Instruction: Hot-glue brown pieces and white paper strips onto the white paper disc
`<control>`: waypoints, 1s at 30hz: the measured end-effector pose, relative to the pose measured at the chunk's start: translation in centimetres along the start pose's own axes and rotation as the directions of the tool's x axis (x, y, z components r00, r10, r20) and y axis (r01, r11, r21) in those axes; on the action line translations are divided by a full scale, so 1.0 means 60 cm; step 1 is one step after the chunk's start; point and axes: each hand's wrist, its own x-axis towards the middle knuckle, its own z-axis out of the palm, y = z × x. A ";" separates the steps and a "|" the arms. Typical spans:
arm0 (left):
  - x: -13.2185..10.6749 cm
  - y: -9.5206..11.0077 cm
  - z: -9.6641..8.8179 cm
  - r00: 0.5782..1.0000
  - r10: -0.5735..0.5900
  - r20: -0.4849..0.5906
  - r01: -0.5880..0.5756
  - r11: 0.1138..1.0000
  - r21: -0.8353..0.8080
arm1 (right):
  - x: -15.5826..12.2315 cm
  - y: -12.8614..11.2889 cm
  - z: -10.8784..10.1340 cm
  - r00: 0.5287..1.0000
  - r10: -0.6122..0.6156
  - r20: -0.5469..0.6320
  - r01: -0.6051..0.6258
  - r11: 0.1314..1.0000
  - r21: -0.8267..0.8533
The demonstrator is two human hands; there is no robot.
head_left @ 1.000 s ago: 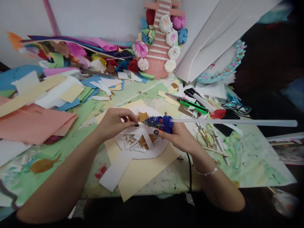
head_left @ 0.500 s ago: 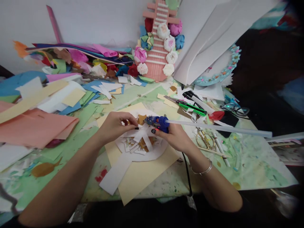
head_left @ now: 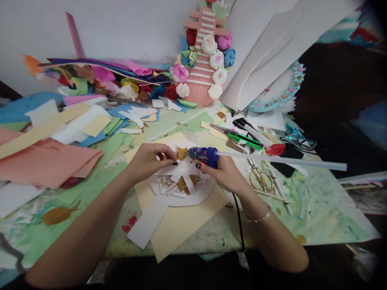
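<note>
My right hand (head_left: 228, 173) is wrapped around a blue hot glue gun (head_left: 204, 155), with a long translucent glue stick (head_left: 281, 160) poking out of its back toward the right. The gun's nozzle points left, close to my left fingertips. My left hand (head_left: 152, 159) is closed in a pinch at the edge of a white paper strip (head_left: 186, 171), one of several that cross one another. Beneath them lies a round white paper piece (head_left: 199, 197) bearing small white scraps and brown bits. A broad white strip (head_left: 148, 221) sticks out toward me, over a cream paper sheet (head_left: 175, 233).
Gold-handled scissors (head_left: 260, 179), a green cutter knife (head_left: 246, 139) and glasses (head_left: 299, 141) lie to the right. Coloured paper sheets (head_left: 45, 161) pile up at left. A pink paper guitar (head_left: 201, 90) with paper flowers leans against the wall. A black cord (head_left: 238, 217) runs over the table's front edge.
The whole view has shifted slightly down and to the right. Both hands, the glue gun and the paper strips keep nearly the same places relative to one another.
</note>
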 end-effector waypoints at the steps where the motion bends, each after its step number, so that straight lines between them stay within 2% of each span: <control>1: 0.002 0.000 0.001 1.000 0.002 -0.006 -0.002 1.000 0.003 | 0.000 0.001 0.000 1.000 -0.002 -0.005 0.002 1.000 0.011; 7: 0.023 -0.005 0.014 0.999 -0.042 -0.018 0.042 0.999 0.011 | -0.007 0.007 -0.007 0.988 0.033 -0.153 -0.012 0.991 0.131; 12: 0.036 -0.011 0.025 0.999 -0.047 -0.015 0.049 0.993 0.110 | -0.017 0.012 -0.017 0.975 0.039 -0.219 0.004 0.981 0.192; 21: 0.040 -0.015 0.037 0.999 -0.028 -0.016 0.031 0.984 0.178 | -0.029 0.009 -0.022 0.976 0.035 -0.213 0.027 0.960 0.280; 30: 0.038 -0.021 0.043 0.990 -0.044 -0.132 0.075 0.968 0.241 | -0.034 0.006 -0.023 0.972 0.046 -0.228 0.021 0.959 0.282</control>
